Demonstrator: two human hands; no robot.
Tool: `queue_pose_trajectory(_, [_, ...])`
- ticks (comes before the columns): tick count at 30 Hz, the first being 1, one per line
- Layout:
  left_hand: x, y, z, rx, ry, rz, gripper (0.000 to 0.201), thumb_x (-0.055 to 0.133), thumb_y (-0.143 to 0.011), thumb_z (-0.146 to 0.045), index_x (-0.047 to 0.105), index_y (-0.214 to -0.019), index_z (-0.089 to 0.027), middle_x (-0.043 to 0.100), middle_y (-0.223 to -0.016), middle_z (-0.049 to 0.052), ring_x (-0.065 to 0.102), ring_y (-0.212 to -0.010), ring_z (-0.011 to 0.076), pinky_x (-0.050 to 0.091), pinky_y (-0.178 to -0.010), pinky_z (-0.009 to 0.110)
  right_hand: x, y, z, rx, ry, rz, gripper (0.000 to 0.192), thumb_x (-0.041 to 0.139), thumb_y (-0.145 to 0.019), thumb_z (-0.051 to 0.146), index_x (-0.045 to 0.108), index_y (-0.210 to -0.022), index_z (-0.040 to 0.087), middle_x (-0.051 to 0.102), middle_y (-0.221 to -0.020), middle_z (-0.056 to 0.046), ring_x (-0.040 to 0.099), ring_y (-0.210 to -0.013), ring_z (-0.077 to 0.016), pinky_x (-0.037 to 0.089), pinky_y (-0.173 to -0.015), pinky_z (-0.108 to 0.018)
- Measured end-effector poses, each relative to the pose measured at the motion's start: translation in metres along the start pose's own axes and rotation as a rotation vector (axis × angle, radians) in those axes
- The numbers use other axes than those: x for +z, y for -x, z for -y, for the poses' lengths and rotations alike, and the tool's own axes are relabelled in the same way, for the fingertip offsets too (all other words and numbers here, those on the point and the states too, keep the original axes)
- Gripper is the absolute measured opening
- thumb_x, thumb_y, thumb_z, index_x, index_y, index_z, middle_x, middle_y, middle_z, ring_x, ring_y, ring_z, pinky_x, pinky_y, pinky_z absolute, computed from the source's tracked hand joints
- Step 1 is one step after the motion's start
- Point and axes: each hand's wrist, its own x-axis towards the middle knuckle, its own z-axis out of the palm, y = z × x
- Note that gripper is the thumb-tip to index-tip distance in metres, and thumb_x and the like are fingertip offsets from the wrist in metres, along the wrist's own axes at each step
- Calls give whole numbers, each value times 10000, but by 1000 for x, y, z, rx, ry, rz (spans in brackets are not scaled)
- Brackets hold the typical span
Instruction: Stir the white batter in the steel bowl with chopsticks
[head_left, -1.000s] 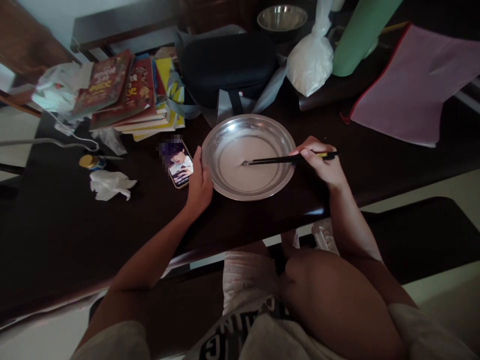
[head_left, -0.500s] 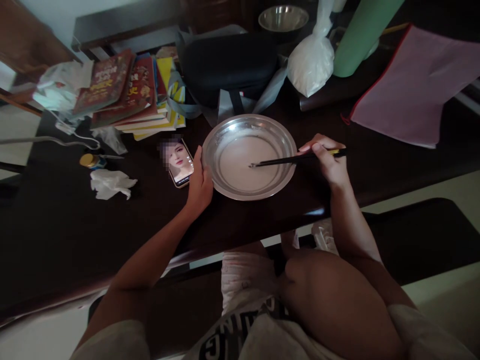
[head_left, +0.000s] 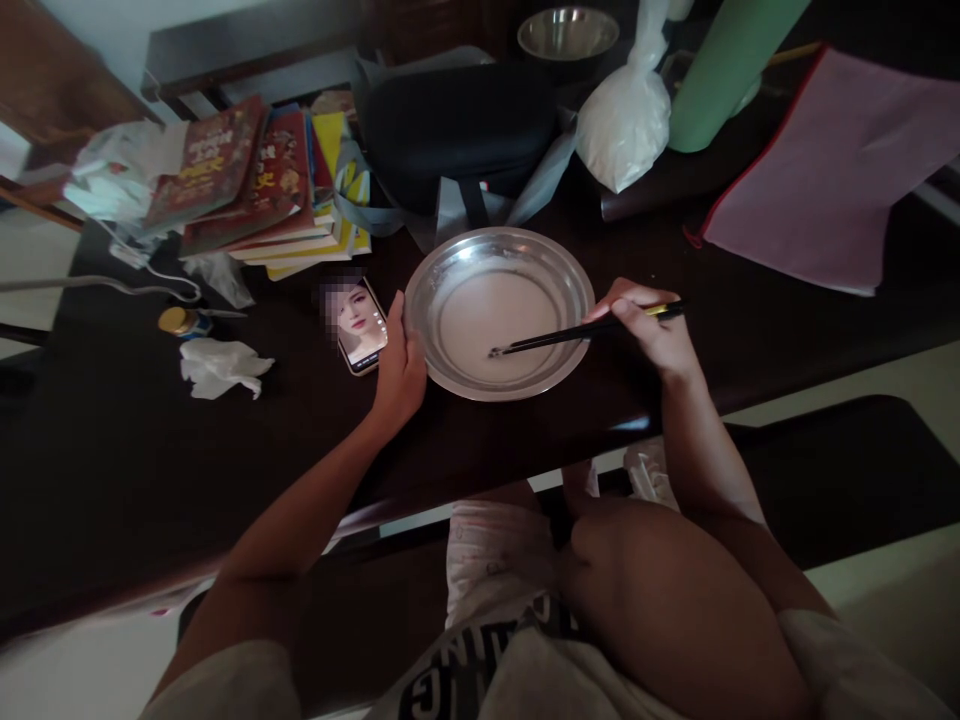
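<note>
A round stainless steel basin (head_left: 574,275) stands on the dark table with a milky white liquid (head_left: 487,315) in its bottom. My left hand (head_left: 403,370) grips the basin's left rim, its fingers along the outer side. In my right hand (head_left: 649,325), beyond the right rim, is a pair of black chopsticks (head_left: 574,333) held between thumb and fingers. They slant down over the rim, and their tips dip into the liquid near the basin's lower middle. A lit phone (head_left: 360,325) lies just left of my left hand.
Behind the basin sits a black case (head_left: 457,130). Stacked books (head_left: 247,180) and a crumpled tissue (head_left: 225,367) lie to the left. A tied bag of white powder (head_left: 624,130), a green cylinder (head_left: 720,75), a pink cloth (head_left: 817,190) and another metal bowl (head_left: 568,35) are behind and right.
The chopstick tips have shifted slightly left and toward me through the liquid, my right hand tilting with them. My left hand and the basin stay in place.
</note>
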Motion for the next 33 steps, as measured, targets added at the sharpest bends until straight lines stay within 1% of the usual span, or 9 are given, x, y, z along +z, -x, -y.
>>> queue_pose_trajectory(3, [0,-1,2,3,-4,-2,654,497,-975,-572,385,-1543,-269,328,-1669,74,245,-1569,278,137,-1308,450,1,-1,-2,-26,58,45,266,634,-923,501,798,-840,308,766,-862,-18,692,-857,-200,565,-842,-397])
queue_pose_trajectory(8, [1,-1,4,14,-16,-4,664,479,-979,-588,380,-1548,-260,335,-1665,85,260,-1564,275,145,-1304,456,0,-1,-6,-61,17,-150,286,624,-925,518,791,-831,306,742,-801,-17,699,-795,-198,575,-792,-393])
queue_pose_trajectory(10, [1,-2,4,15,-20,-5,670,478,-978,-590,380,-1549,-254,339,-1663,88,263,-1563,275,148,-1304,453,-1,-1,-6,-54,-11,-99,287,622,-930,509,791,-818,306,739,-787,-13,697,-761,-188,574,-762,-381])
queue_pose_trajectory(14, [0,-1,4,13,-21,-7,651,482,-983,-571,382,-1548,-262,346,-1660,82,246,-1569,277,149,-1304,461,1,-2,-4,-59,70,33,273,631,-924,511,793,-830,313,759,-837,-17,696,-856,-200,569,-831,-390])
queue_pose_trajectory(19, [0,-1,6,31,-7,-3,646,486,-982,-570,384,-1545,-270,347,-1660,83,254,-1566,279,157,-1300,464,0,-1,-4,-62,42,-144,298,616,-927,527,788,-812,313,735,-781,-23,689,-792,-208,565,-792,-405])
queue_pose_trajectory(21, [0,-1,7,38,-3,-6,651,482,-982,-579,382,-1545,-270,346,-1660,85,264,-1562,279,155,-1299,468,-1,-1,-3,-39,14,-110,306,615,-928,523,789,-802,305,728,-771,-19,686,-764,-200,563,-770,-397])
queue_pose_trajectory(25, [0,-2,8,42,-19,0,674,477,-978,-595,376,-1552,-255,333,-1665,96,270,-1560,282,156,-1300,470,1,-1,-1,-28,54,53,283,635,-919,512,797,-824,300,765,-850,-15,682,-864,-199,554,-835,-391])
queue_pose_trajectory(30, [-1,-2,6,39,-33,8,677,465,-981,-599,373,-1555,-252,333,-1665,96,269,-1561,283,162,-1301,465,0,-1,-3,-54,15,-128,285,629,-929,487,798,-815,288,733,-780,-17,675,-802,-197,548,-794,-391])
queue_pose_trajectory(33, [-1,-1,6,28,-31,10,689,474,-977,-598,367,-1557,-242,328,-1666,102,274,-1559,284,165,-1301,462,-1,-1,-2,-36,-16,-63,279,635,-932,468,793,-796,283,722,-769,-10,676,-761,-181,544,-771,-373])
